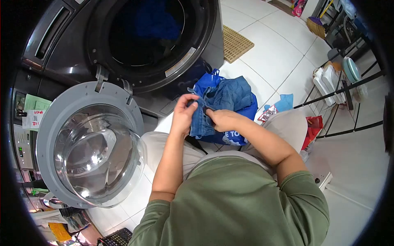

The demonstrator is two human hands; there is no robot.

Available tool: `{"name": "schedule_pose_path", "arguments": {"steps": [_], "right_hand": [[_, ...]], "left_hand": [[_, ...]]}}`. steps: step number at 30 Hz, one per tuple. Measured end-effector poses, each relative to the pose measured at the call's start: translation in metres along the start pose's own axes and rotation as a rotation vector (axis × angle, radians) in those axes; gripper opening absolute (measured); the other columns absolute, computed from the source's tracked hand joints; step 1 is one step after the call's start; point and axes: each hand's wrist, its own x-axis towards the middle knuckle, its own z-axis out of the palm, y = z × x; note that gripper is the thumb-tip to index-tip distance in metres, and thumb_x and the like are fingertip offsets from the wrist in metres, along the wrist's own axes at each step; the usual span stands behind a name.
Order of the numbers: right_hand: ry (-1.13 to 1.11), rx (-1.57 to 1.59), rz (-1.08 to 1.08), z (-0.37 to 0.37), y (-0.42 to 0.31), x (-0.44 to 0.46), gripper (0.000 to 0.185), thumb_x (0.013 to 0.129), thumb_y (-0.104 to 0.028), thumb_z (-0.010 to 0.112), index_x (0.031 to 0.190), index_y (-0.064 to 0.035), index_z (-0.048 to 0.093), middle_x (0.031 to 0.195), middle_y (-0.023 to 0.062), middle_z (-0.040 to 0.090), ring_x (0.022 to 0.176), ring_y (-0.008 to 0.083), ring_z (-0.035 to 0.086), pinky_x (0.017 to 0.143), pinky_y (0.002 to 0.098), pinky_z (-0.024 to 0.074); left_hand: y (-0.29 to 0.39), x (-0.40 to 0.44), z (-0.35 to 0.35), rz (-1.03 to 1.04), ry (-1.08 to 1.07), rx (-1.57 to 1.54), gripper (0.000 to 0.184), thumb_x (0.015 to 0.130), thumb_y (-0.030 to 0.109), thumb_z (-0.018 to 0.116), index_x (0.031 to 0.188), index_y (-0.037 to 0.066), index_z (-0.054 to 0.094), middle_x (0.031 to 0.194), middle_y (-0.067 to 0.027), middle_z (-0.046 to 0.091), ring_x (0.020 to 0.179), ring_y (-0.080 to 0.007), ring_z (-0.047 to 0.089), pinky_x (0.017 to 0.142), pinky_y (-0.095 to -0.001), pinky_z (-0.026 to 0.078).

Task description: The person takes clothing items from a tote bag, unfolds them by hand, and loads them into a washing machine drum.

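A pair of blue jeans (232, 93) is bunched in front of my lap, partly resting on a blue bag (248, 112) with white lettering. My left hand (184, 112) pinches the denim at its left edge, thumb and fingers closed together. On the right side of the same fold, my right hand (223, 120) grips the cloth, with some fingertips hidden in the fabric. Beyond the bag stands a dark front-load washing machine (65, 57) with blue clothing (158, 20) inside its drum. Its round glass door (135, 110) hangs wide open to my left.
A tan plastic mat (236, 44) lies on the white tile floor (271, 39). To the right, a black metal rack (349, 87) holds dishes. A red packet (312, 130) and a light-blue cloth (285, 102) are near my right knee. A broom (316, 27) stands farther back.
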Motion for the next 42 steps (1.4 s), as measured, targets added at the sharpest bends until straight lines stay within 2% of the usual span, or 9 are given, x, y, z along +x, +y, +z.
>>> {"name": "schedule_pose_path", "arguments": {"steps": [4, 5, 8, 14, 21, 29, 34, 39, 42], "right_hand": [[0.083, -0.357, 0.131, 0.067, 0.023, 0.024, 0.048, 0.092, -0.016, 0.047, 0.137, 0.0019, 0.044, 0.12, 0.0276, 0.061, 0.102, 0.0372, 0.065, 0.087, 0.0474, 0.0507], [-0.293, -0.35, 0.189, 0.014, -0.022, 0.009, 0.051, 0.094, -0.022, 0.045, 0.141, -0.0002, 0.045, 0.132, 0.0255, 0.055, 0.117, 0.0335, 0.059, 0.098, 0.0433, 0.0464], [-0.255, -0.365, 0.156, 0.039, 0.0, 0.018, 0.033, 0.089, -0.018, 0.051, 0.118, -0.0028, 0.058, 0.117, 0.0211, 0.062, 0.106, 0.0323, 0.063, 0.091, 0.0428, 0.0496], [-0.118, -0.225, 0.349, 0.063, 0.016, 0.035, 0.013, 0.078, -0.009, 0.065, 0.086, -0.0037, 0.073, 0.093, 0.0131, 0.071, 0.087, 0.0305, 0.069, 0.081, 0.0417, 0.0538], [0.528, 0.201, -0.256, 0.011, -0.005, -0.023, 0.019, 0.081, -0.01, 0.065, 0.1, -0.0054, 0.065, 0.102, 0.0165, 0.063, 0.094, 0.0369, 0.063, 0.079, 0.0458, 0.0514], [-0.087, -0.311, -0.002, 0.0, -0.02, -0.022, 0.05, 0.067, -0.049, 0.079, 0.094, -0.0076, 0.069, 0.091, 0.0166, 0.07, 0.091, 0.0325, 0.068, 0.074, 0.0443, 0.0533], [0.486, 0.008, -0.16, -0.019, 0.003, -0.021, 0.041, 0.068, -0.034, 0.076, 0.091, -0.0019, 0.066, 0.088, 0.0212, 0.065, 0.086, 0.0384, 0.063, 0.078, 0.045, 0.0506], [0.424, 0.823, -0.372, -0.126, -0.023, -0.06, 0.038, 0.074, -0.004, 0.067, 0.109, -0.005, 0.053, 0.093, 0.0008, 0.061, 0.091, 0.0094, 0.058, 0.08, 0.0259, 0.0472], [0.428, 0.924, -0.37, -0.155, 0.002, -0.056, 0.046, 0.077, 0.001, 0.07, 0.12, -0.0023, 0.053, 0.107, 0.0027, 0.064, 0.099, 0.0101, 0.059, 0.087, 0.0255, 0.0471]], "left_hand": [[0.0, 0.007, -0.007, 0.176, -0.095, 0.235, 0.022, 0.089, -0.004, 0.057, 0.109, 0.005, 0.059, 0.103, -0.0033, 0.061, 0.096, -0.0128, 0.058, 0.085, -0.0277, 0.05], [0.005, 0.001, 0.008, 0.151, -0.22, 0.329, 0.019, 0.088, -0.003, 0.059, 0.106, 0.005, 0.061, 0.103, -0.0023, 0.06, 0.101, -0.0134, 0.056, 0.092, -0.0284, 0.045], [0.012, -0.017, 0.064, 0.115, -0.628, 0.447, 0.016, 0.088, 0.002, 0.063, 0.104, 0.004, 0.062, 0.103, -0.0014, 0.06, 0.101, -0.012, 0.055, 0.092, -0.0266, 0.042], [0.006, 0.022, 0.005, 0.272, -0.125, 0.784, 0.015, 0.088, 0.001, 0.059, 0.102, 0.003, 0.064, 0.1, -0.005, 0.063, 0.097, -0.0164, 0.058, 0.089, -0.0287, 0.045], [-0.009, 0.015, 0.004, 0.111, -0.103, 0.537, 0.017, 0.089, -0.001, 0.059, 0.104, 0.002, 0.065, 0.104, -0.0058, 0.064, 0.099, -0.0156, 0.057, 0.091, -0.0273, 0.043], [0.001, 0.01, 0.035, 0.069, -0.223, 0.464, 0.016, 0.09, 0.001, 0.062, 0.105, 0.003, 0.066, 0.1, -0.0007, 0.064, 0.093, -0.0098, 0.057, 0.086, -0.0245, 0.046], [0.031, 0.016, 0.014, -0.039, -0.119, -0.284, 0.031, 0.091, 0.019, 0.066, 0.119, 0.006, 0.063, 0.11, -0.0061, 0.059, 0.101, -0.0144, 0.056, 0.092, -0.0262, 0.044], [0.034, 0.02, 0.011, 0.721, -0.199, 0.992, 0.057, 0.073, 0.033, 0.081, 0.123, 0.011, 0.062, 0.149, -0.0153, 0.024, 0.137, -0.0304, 0.021, 0.108, -0.0371, 0.029], [0.035, 0.036, 0.027, 0.298, -0.187, 0.53, 0.035, 0.086, 0.024, 0.073, 0.115, 0.006, 0.065, 0.113, -0.0106, 0.062, 0.107, -0.0157, 0.055, 0.093, -0.029, 0.044]]}}
